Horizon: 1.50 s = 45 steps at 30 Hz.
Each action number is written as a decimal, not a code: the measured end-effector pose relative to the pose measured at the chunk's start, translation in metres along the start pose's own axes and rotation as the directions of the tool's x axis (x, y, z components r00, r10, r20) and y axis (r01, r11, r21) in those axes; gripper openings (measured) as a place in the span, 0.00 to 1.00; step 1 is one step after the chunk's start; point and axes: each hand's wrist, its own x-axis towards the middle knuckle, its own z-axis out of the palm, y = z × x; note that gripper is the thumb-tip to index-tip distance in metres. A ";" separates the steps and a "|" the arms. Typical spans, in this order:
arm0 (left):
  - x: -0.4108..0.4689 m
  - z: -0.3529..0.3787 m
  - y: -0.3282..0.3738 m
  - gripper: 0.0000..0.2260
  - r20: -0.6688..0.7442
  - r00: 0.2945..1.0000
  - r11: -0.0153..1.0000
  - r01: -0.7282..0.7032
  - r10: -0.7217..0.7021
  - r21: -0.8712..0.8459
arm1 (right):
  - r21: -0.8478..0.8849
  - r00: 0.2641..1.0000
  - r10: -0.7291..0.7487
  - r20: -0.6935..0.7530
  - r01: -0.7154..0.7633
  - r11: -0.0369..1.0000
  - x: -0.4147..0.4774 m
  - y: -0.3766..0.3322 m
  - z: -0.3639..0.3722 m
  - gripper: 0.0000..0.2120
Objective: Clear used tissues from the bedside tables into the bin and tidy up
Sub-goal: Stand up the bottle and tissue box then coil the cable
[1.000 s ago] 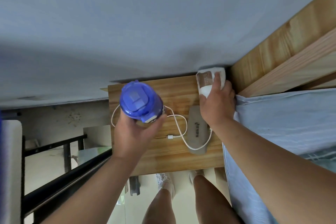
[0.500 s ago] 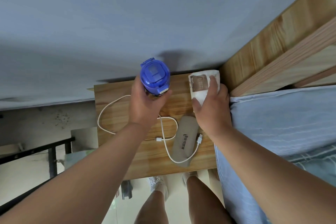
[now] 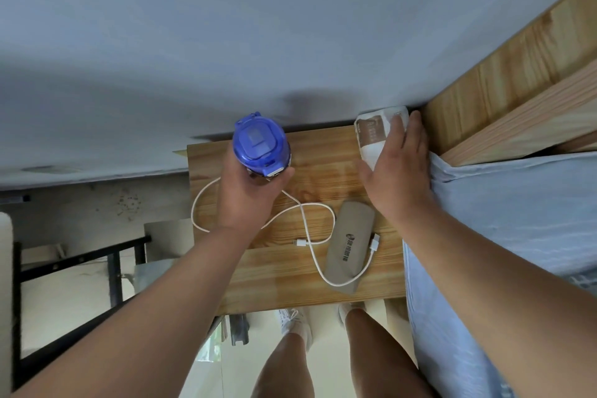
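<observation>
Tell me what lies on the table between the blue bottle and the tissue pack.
In the head view, only bare wooden table shows between the blue bottle and the tissue pack; the white cable loops nearer the person.

Head view, looking steeply down, close

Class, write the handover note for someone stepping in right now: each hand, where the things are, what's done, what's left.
Left hand: gripping the blue-lidded bottle near the bedside table's back edge.
Right hand: resting flat on the white tissue pack in the back corner beside the wooden bed frame; grip not clear.
Beige case and white cable lie loose on the table.
Done: no used tissues visible on this table.
Left: settle the bottle and pack, tidy the cable. The bin is out of view.
</observation>
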 end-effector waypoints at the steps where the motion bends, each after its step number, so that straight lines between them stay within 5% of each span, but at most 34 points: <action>1: 0.000 0.002 0.001 0.29 -0.009 1.000 1.000 0.006 -0.006 -0.001 | 0.034 0.998 -0.050 -0.044 0.052 0.998 -0.013 -0.002 -0.004 0.40; 4: 0.001 0.006 -0.001 0.30 -0.015 1.000 1.000 0.021 -0.022 -0.022 | 0.073 0.976 -0.184 -0.117 0.193 0.979 -0.069 0.003 0.000 0.26; 6: 0.002 0.006 -0.003 0.31 -0.003 0.999 0.999 0.042 -0.043 -0.022 | 0.052 0.987 -0.157 -0.037 0.158 0.986 -0.101 0.007 0.009 0.23; 10: 0.002 0.005 -0.003 0.31 0.009 0.998 0.997 0.068 -0.068 -0.022 | -0.023 0.977 0.037 0.210 -0.033 0.999 -0.128 0.000 0.031 0.43; 19: -0.003 0.005 0.004 0.29 -0.019 1.000 1.000 0.007 -0.007 -0.029 | 0.105 0.972 0.121 0.201 -0.144 0.984 -0.120 -0.019 0.036 0.54; 23: -0.003 0.006 0.007 0.30 -0.052 0.999 1.000 -0.018 0.017 -0.008 | 0.140 0.997 -0.043 0.059 0.034 0.990 -0.087 -0.027 0.019 0.51; 29: -0.004 0.009 0.009 0.29 -0.068 0.998 0.999 -0.020 0.017 -0.050 | -0.156 0.964 -0.229 0.136 0.249 0.956 -0.025 -0.054 0.009 0.46; 36: 0.003 0.028 0.018 0.34 -0.055 0.997 0.996 -0.060 0.056 -0.066 | -0.326 0.960 -0.203 0.191 0.257 0.910 -0.007 -0.046 0.019 0.42; 45: 0.005 0.059 0.022 0.36 0.017 0.998 0.998 -0.066 0.066 -0.012 | -0.202 0.966 -0.210 0.149 0.238 0.950 0.001 -0.030 0.016 0.25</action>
